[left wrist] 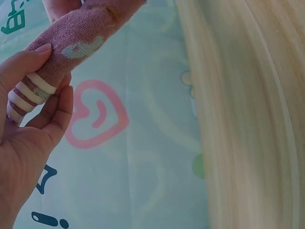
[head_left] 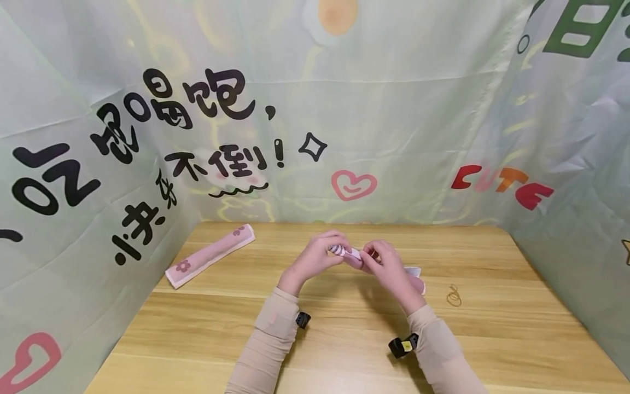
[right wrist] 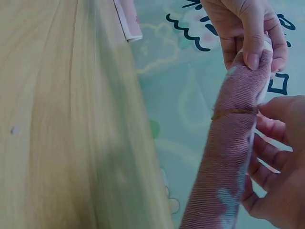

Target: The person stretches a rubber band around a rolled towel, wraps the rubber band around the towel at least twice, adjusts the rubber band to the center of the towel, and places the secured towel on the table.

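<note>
A tightly rolled pink towel (head_left: pixel 352 259) with white stripes at one end hangs raised over the wooden table. My left hand (head_left: pixel 317 256) grips its striped end, the thumb lying along the knit side in the left wrist view. Around the roll (right wrist: pixel 221 152) runs a thin brown rubber band (right wrist: pixel 233 112), some way from that end. My right hand (head_left: pixel 390 267) is at the roll's side, its fingers curled against the edge and a fingertip right at the band. Past the right wrist, the roll's far end shows in the head view.
On the left of the table (head_left: pixel 344 339) lies a folded pink towel (head_left: pixel 210 255) with flower prints and white edges. Loose rubber bands (head_left: pixel 454 295) sit to the right of my right hand. Printed cloth walls (head_left: pixel 408 137) enclose the back and sides.
</note>
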`<state>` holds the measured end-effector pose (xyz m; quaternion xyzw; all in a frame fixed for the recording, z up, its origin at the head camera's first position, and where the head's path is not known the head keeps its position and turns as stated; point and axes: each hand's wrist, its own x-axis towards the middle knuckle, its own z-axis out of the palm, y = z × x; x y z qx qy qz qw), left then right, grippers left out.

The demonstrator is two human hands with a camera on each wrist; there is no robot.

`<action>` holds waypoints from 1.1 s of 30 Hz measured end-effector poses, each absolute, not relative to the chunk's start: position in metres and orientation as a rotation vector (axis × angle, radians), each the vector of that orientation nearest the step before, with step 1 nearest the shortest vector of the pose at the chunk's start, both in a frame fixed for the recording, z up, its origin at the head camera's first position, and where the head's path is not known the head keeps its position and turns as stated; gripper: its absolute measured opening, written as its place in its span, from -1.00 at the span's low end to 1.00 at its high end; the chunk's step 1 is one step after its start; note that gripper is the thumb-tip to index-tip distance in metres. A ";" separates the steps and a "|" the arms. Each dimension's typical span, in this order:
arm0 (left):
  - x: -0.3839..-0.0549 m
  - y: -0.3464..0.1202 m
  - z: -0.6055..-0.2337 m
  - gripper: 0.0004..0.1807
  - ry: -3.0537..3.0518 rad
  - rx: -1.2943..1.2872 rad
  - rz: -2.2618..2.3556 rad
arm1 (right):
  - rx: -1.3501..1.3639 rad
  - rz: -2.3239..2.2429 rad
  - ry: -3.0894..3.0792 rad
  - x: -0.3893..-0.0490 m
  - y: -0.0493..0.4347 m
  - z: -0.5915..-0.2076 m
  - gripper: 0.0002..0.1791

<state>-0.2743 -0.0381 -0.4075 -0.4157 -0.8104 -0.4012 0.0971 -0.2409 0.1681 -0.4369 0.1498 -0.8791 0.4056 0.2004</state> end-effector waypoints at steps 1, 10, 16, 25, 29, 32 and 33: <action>-0.274 -0.038 -0.408 -0.83 -2.404 -1.239 -1.175 | 0.433 1.115 -2.476 -0.241 0.168 -0.437 -0.91; -0.270 -0.032 -0.407 -0.81 -2.376 -1.342 -1.108 | 0.471 0.939 -2.556 -0.233 0.167 -0.426 -0.90; -0.266 -0.034 -0.402 -0.79 -2.387 -1.307 -1.094 | 0.152 0.991 -2.790 -0.234 0.177 -0.420 -0.85; -0.266 -0.039 -0.399 -0.79 -2.419 -1.245 -1.123 | 0.228 1.076 -2.764 -0.236 0.184 -0.420 -0.90; -0.268 -0.041 -0.398 -0.78 -2.395 -1.230 -1.140 | 0.320 1.176 -2.655 -0.238 0.184 -0.425 -0.94; -0.270 -0.044 -0.398 -0.78 -2.364 -1.229 -1.130 | 0.399 1.252 -2.601 -0.240 0.185 -0.430 -0.90; -0.271 -0.045 -0.398 -0.78 -2.354 -1.227 -1.124 | 0.432 1.270 -2.596 -0.240 0.186 -0.431 -0.85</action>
